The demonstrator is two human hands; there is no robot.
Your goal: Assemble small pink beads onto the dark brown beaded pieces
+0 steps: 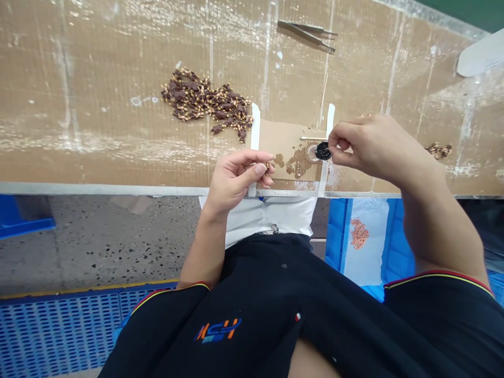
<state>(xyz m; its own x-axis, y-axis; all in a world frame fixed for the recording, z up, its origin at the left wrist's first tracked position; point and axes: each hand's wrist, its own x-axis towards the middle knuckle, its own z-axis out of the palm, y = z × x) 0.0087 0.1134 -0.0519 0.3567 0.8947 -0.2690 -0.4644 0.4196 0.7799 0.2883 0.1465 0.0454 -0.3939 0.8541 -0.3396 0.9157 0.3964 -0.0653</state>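
Note:
My left hand (240, 176) is closed at the table's near edge, its thumb and fingers around small gold-tipped pieces (268, 168), mostly hidden. To its right, my right hand (364, 142) is pinched, with its fingertips at the edge of a small round black dish or cap (323, 151). Whatever lies between those fingertips is hidden. A clear round dish (312, 154) touches the black one on its left. Just above both lies a cotton swab (311, 138). Wet brownish spots (298, 161) mark the surface between my hands.
Many small brown gold-tipped pieces (208, 100) lie piled at the left; a smaller pile (439, 151) sits beyond my right wrist. Tweezers (307, 34) rest farther back. White tape strips (255, 126) cross the cardboard-covered table (118, 147). Below, a blue bin (338, 231) holds copper-coloured bits (359, 233).

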